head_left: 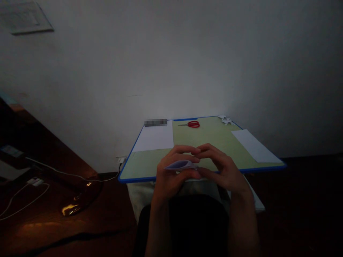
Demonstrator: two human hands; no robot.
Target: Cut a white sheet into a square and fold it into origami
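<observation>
My left hand point(171, 175) and my right hand point(222, 169) meet in front of me, above the near edge of a small green table with a blue rim point(134, 179). Both pinch a small curled piece of pale paper point(180, 165), the left holding it from below, the right's fingertips on its right end. Further back on the table lie red-handled scissors point(193, 124), a white sheet point(155, 139) at the left and another white sheet point(255, 144) at the right.
A few small folded white paper pieces point(225, 120) sit at the table's far right corner by the pale wall. To the left is a dark wooden surface with white cables point(66, 174). The room is dim.
</observation>
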